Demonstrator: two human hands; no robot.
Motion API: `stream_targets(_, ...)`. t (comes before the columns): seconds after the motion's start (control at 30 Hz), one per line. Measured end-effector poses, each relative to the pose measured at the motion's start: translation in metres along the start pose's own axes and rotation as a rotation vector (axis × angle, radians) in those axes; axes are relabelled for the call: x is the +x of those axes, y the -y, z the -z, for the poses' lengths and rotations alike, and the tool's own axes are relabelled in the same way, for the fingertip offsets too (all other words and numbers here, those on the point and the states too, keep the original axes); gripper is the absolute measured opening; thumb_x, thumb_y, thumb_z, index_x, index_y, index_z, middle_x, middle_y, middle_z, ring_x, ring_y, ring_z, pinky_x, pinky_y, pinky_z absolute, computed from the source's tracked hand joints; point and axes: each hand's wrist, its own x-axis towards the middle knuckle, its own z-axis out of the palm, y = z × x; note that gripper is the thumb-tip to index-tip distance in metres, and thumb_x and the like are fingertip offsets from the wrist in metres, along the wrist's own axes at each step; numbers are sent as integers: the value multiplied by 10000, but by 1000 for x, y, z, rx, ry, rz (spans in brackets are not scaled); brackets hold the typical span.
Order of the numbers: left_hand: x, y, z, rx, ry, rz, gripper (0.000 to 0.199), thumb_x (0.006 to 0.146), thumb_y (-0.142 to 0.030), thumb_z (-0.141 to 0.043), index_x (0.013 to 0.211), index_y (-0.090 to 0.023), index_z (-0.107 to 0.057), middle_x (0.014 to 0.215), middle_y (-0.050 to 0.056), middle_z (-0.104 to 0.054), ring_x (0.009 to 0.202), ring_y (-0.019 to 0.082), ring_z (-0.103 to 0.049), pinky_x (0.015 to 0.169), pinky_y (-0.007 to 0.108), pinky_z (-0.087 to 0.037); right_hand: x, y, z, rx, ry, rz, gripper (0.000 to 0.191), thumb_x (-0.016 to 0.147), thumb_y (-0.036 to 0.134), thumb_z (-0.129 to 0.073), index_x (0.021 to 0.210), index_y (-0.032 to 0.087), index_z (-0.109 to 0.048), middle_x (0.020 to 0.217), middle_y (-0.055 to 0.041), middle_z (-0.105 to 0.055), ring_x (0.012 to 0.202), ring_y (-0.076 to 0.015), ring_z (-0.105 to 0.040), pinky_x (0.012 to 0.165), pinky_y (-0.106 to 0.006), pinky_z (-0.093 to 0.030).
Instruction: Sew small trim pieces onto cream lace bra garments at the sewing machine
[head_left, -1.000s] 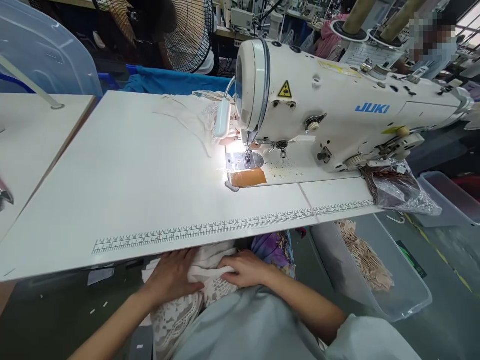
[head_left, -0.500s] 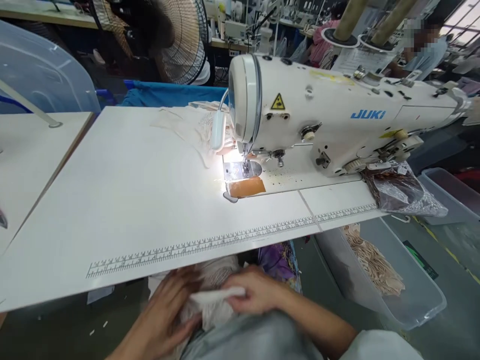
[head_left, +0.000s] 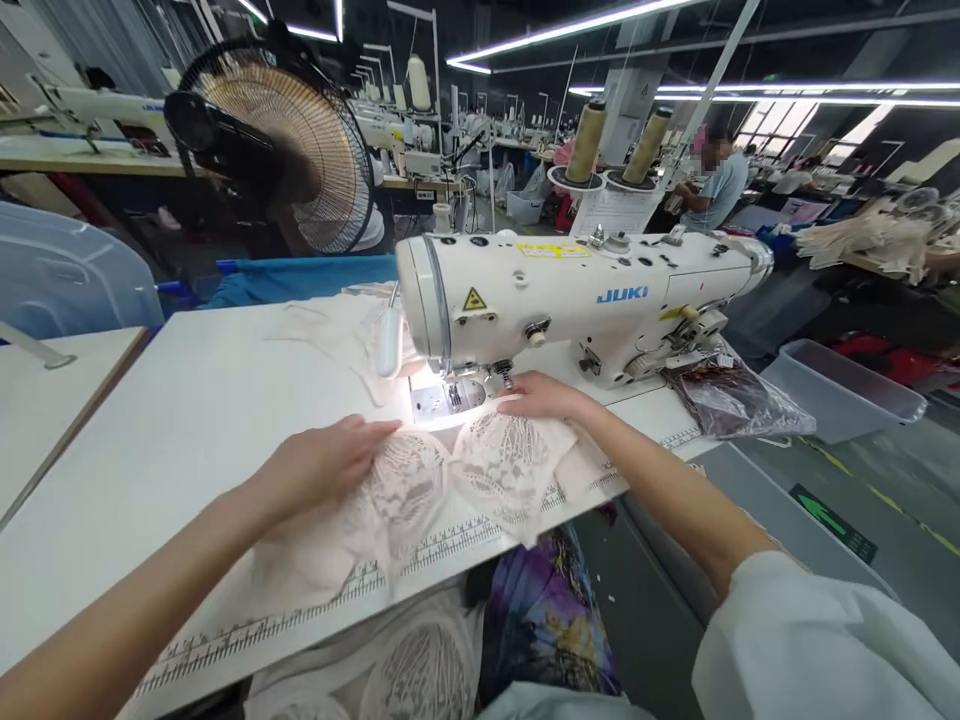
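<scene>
A pale pink lace bra (head_left: 499, 455) lies spread over the front of the white table, its upper edge just before the needle plate (head_left: 450, 398) of the JUKI sewing machine (head_left: 570, 290). My left hand (head_left: 330, 455) has its fingers closed on the bra's edge, left of the lit plate. Right of the plate, my right hand (head_left: 544, 395) pinches the same edge near the presser foot. More pale fabric (head_left: 330, 330) lies behind and left of the machine head. Another lace piece (head_left: 420, 660) rests below the table edge, on the lap.
A fan (head_left: 300, 150) stands behind the table at left. Thread cones (head_left: 585, 145) rise behind the machine. A plastic bag (head_left: 720, 390) lies at the table's right end, beside a clear bin (head_left: 840, 390). A person (head_left: 716, 190) is in the right background.
Both hands have risen from the lap to the tabletop, and a lace bra now lies spread between them before the needle. The camera view has tilted up.
</scene>
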Motion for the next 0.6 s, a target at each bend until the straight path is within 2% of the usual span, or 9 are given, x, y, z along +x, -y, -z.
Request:
stream_targets(0.03, 19, -6, 1, 46, -23, -15, 473, 912, -273, -365, 1270, -253, -673, 1047, 108, -727, 746, 256, -687, 665, 382, -553, 13, -2, 2, -79, -29, -22, 164, 859, 350, -680, 903, 193, -686, 873, -33, -710, 812, -208, -664, 687, -287, -491)
stream_targets(0.1, 40, -18, -4, 93, -100, -41, 457, 900, -200, -347, 1186, -199, -704, 1183, 164, -695, 1001, 319, -680, 851, 490, -556, 27, -3, 1, -146, -91, -35, 166, 850, 325, -711, 942, 188, -693, 913, -72, -720, 881, -262, -672, 751, -343, -509)
stream_targets(0.2, 41, -41, -24, 97, -266, -137, 419, 993, -300, -346, 1214, -161, -674, 1327, 163, -655, 1258, 328, -579, 1074, 546, -470, 21, 3, -15, -250, -230, 9, 187, 910, 231, -638, 1069, 146, -685, 1128, -166, -701, 1157, -341, -605, 984, -454, -471)
stream_targets(0.27, 34, -55, -39, 113, -379, -213, 470, 1015, -425, -391, 1300, -133, -624, 1326, 160, -664, 1263, 330, -580, 1078, 539, -484, 5, 11, -36, -348, -329, 177, 234, 948, 169, -548, 1147, 112, -659, 1224, -196, -669, 1248, -335, -550, 1090, -496, -406)
stream_targets(0.33, 29, -61, -53, 173, -434, -281, 458, 1001, -386, -427, 1307, -104, -618, 1303, 164, -678, 1200, 330, -619, 1034, 513, -522, -12, 18, -59, -418, -352, 443, 263, 978, 212, -531, 1200, 109, -627, 1248, -171, -667, 1215, -288, -567, 1086, -466, -433)
stream_targets(0.4, 27, -54, -64, 225, -458, -370, 406, 961, -228, -413, 1275, -109, -641, 1286, 150, -692, 1138, 303, -657, 980, 449, -554, -24, 22, -77, -459, -317, 624, 300, 996, 336, -560, 1202, 124, -613, 1244, -130, -674, 1154, -248, -591, 994, -398, -504)
stream_targets(0.47, 30, -36, -75, 230, -496, -472, 513, 887, -114, -392, 1354, -161, -599, 1330, 112, -681, 1156, 274, -666, 941, 391, -570, -24, 20, -83, -576, -302, 671, 246, 1019, 324, -534, 1143, 135, -632, 1188, -100, -694, 1074, -217, -613, 869, -345, -536)
stream_targets(0.53, 42, -13, -87, 199, -550, -507, 781, 801, -68, -386, 1556, -265, -369, 1418, 59, -634, 1187, 258, -664, 893, 374, -589, -14, 11, -75, -719, -284, 700, 200, 1040, 223, -478, 1101, 148, -654, 1167, -73, -708, 1040, -186, -621, 804, -304, -526)
stream_targets(0.6, 59, 7, -99, 171, -529, -515, 956, 747, -92, -420, 1622, -366, -149, 1483, 10, -584, 1226, 269, -651, 897, 398, -605, -2, -2, -61, -809, -256, 743, 243, 1044, 151, -441, 1124, 172, -669, 1218, -34, -715, 1068, -151, -623, 851, -268, -512)
